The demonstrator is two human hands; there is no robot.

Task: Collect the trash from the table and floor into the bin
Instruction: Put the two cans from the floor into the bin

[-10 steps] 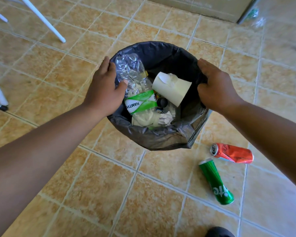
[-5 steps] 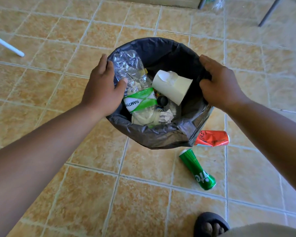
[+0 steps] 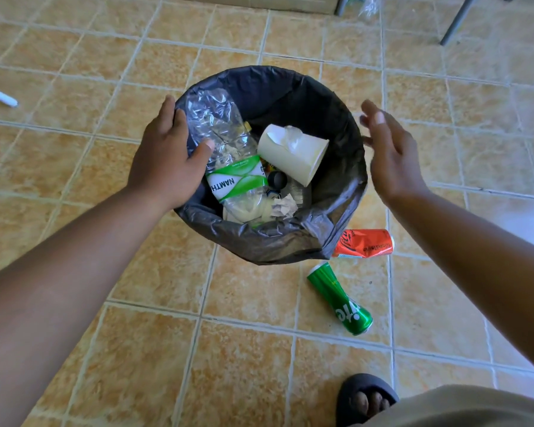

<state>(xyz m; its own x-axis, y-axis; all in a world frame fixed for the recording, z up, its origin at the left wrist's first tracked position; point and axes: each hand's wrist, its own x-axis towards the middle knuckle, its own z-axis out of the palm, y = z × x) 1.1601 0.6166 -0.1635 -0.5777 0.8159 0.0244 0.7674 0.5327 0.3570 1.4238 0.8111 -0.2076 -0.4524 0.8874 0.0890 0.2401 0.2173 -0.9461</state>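
Left hand [image 3: 164,158] grips the bin [image 3: 290,235] rim, thumb inside on the liner. Right hand [image 3: 389,155] is open and clear of the rim. Bin stands on the floor [image 3: 105,87], holding a bottle [image 3: 228,161] and cup [image 3: 293,154]. Red can [image 3: 366,243] touches the bin; green can [image 3: 339,298] lies nearby.

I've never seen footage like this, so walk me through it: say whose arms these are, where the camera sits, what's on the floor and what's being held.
There is no machine here. The one view comes from a camera on a person's head, looking down at their own bare arms. The left hand grips the rim of a bin lined with a black bag. The right hand is open, off the rim, holding nothing. Inside lie a crushed plastic bottle and a paper cup. On the tiled floor beside the bin lie a red can and a green can.
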